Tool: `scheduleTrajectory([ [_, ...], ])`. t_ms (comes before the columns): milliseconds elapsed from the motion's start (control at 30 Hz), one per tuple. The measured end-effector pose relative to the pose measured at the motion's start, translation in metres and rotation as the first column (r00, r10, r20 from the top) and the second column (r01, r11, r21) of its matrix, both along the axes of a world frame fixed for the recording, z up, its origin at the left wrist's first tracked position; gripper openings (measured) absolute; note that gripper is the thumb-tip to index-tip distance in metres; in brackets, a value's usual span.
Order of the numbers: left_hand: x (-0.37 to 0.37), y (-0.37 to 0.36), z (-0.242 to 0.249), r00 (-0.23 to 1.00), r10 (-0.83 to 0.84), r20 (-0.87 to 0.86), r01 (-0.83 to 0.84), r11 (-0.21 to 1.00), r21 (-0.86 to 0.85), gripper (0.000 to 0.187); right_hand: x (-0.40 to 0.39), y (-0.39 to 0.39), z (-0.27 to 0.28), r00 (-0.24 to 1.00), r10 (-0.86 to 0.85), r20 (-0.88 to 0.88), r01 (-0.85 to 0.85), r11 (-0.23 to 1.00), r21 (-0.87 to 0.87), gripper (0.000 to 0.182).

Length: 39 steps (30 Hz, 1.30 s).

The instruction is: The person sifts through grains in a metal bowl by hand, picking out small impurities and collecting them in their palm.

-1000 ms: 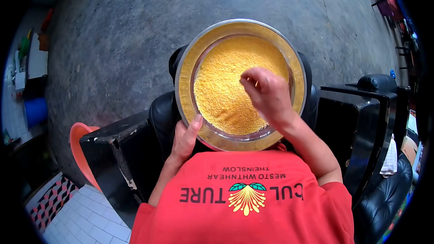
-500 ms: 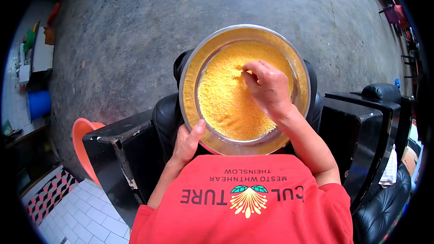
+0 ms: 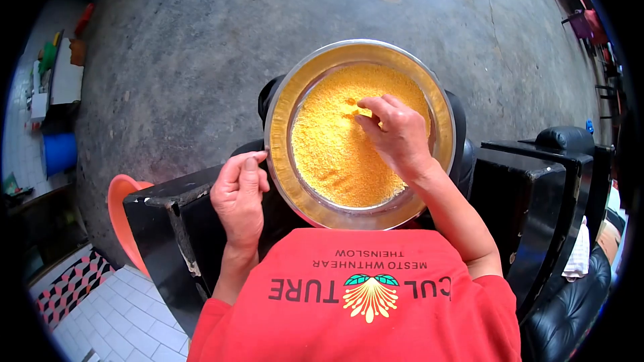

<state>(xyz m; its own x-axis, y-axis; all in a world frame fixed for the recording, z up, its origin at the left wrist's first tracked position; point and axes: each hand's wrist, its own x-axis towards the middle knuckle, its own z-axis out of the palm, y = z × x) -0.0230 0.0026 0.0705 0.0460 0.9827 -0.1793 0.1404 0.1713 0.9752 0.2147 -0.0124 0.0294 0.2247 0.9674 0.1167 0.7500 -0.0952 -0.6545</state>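
A wide steel bowl (image 3: 280, 154) rests on my lap, holding coarse yellow grain meal (image 3: 329, 141). My right hand (image 3: 396, 131) is over the meal, thumb and index finger slightly apart, with small dents in the surface by the fingertips. Nothing shows between them. Just left of the rim, my left hand (image 3: 241, 191) is raised with its fingers curled and thumb pressed to the index finger. Its fingertips are at or very near the bowl's edge. Whatever that pinch holds, if anything, is too small to make out.
Black armrests flank me on the left (image 3: 194, 221) and right (image 3: 516, 194). An orange plastic tub (image 3: 121, 208) stands beyond the left one. A blue bucket (image 3: 59, 152) is farther left. Concrete floor (image 3: 201, 47) stretches ahead, with chairs at the far right.
My left hand has let go of the bowl's lower left rim and moved up and left, its fingers now pinched. My right thumb and index finger have parted a little over the meal.
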Motion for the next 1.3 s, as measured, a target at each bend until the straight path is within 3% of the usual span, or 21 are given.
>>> scheduleTrajectory([
  [67,0.006,-0.002,-0.005,0.999,0.018,0.041,-0.018,1.000,-0.004,0.020,-0.002,0.003,-0.007,1.000,0.018,0.012,-0.018,0.999,0.051,0.008],
  [267,0.003,0.001,-0.045,0.985,0.163,-0.051,-0.144,0.954,0.263,0.024,0.001,0.006,-0.012,1.000,-0.009,0.008,0.008,0.993,0.120,0.002],
  [400,0.000,-0.013,-0.082,0.987,0.140,-0.078,-0.129,0.983,0.133,0.030,0.001,0.003,-0.008,0.999,-0.013,0.031,0.010,0.995,0.104,0.002],
  [467,-0.006,-0.017,-0.100,0.905,0.049,-0.423,0.141,0.902,0.407,0.033,-0.004,0.005,-0.005,1.000,0.012,0.002,-0.012,0.997,0.076,0.003],
  [533,-0.001,-0.011,-0.093,0.882,0.056,-0.468,0.156,0.902,0.403,0.034,-0.007,0.008,-0.009,0.999,0.018,0.037,-0.021,0.998,0.067,0.005],
  [667,-0.005,-0.005,-0.103,0.880,0.061,-0.471,0.141,0.913,0.383,0.034,-0.010,0.012,-0.012,0.999,0.013,0.036,-0.015,0.998,0.069,0.006],
  [867,-0.004,-0.004,-0.104,0.877,0.072,-0.474,0.149,0.899,0.411,0.033,0.000,0.009,0.009,0.978,-0.037,-0.207,0.069,0.986,0.149,0.005],
  [1000,-0.002,-0.004,-0.107,0.880,0.083,-0.468,0.136,0.899,0.416,0.032,-0.013,0.017,0.008,0.965,0.097,-0.242,-0.059,0.985,0.161,0.005],
  [1300,-0.003,-0.002,-0.106,0.897,0.065,-0.437,0.128,0.908,0.400,0.031,-0.050,0.054,-0.007,0.976,0.213,0.042,-0.215,0.975,0.053,0.008],
])
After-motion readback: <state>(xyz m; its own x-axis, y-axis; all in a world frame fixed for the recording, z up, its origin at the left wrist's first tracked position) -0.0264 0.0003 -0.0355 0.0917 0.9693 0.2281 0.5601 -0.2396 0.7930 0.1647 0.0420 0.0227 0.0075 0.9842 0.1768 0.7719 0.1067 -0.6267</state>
